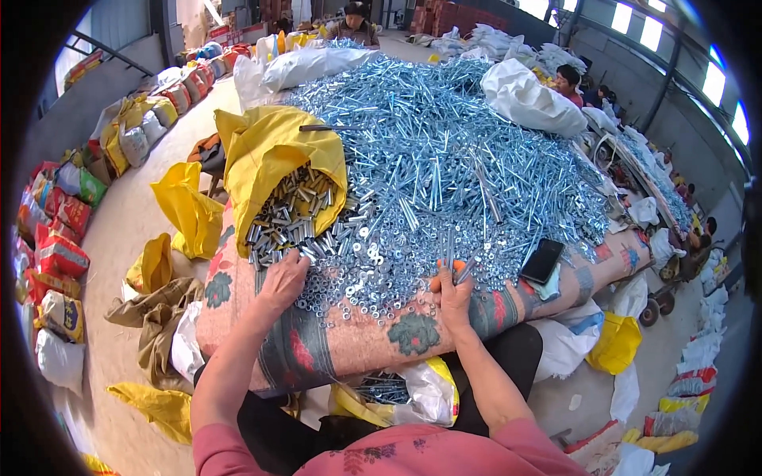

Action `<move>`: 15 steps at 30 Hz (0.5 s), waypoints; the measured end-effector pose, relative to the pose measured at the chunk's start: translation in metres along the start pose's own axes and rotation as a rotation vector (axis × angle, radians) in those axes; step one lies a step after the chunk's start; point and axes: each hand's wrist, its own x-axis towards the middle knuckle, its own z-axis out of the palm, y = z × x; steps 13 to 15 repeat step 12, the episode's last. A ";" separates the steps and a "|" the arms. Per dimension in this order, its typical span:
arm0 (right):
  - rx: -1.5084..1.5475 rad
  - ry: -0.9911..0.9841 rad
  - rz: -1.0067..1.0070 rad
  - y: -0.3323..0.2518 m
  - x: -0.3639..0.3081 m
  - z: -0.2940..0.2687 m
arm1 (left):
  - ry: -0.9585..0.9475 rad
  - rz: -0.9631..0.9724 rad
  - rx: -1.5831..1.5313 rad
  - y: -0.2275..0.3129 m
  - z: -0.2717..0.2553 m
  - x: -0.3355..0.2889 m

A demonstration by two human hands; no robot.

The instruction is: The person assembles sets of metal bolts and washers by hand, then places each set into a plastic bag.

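At the left front of the heap, my left hand (286,279) has its fingers drawn together against loose metal sleeves (300,233). What lies between its fingertips is hidden. Those sleeves spill from the mouth of a tipped yellow sack (270,151). My right hand (454,295) is closed around several long silver bolts (449,252), which point up and away; orange covers show on its fingers. Between the hands lie many small washers and nuts (367,266). Behind them rises a large heap of long zinc-coloured bolts (444,151).
A black phone (542,261) rests at the heap's right front. Patterned cloth (373,337) covers the near table edge. Below it, an open bag (432,393) with bolts sits between my legs. White sacks (532,99) lie on the heap; filled bags (59,258) line the left. Other people sit farther back.
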 end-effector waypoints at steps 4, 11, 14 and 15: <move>-0.027 0.018 0.015 -0.004 -0.001 -0.006 | 0.152 -0.140 -0.275 -0.001 0.002 0.005; 0.003 -0.075 0.114 -0.004 0.004 0.005 | 0.053 -0.582 -1.288 0.017 -0.003 -0.008; -0.008 -0.159 0.137 -0.005 0.010 -0.002 | 0.016 -0.605 -1.371 0.028 -0.008 -0.005; -0.008 -0.159 0.137 -0.005 0.010 -0.002 | 0.016 -0.605 -1.371 0.028 -0.008 -0.005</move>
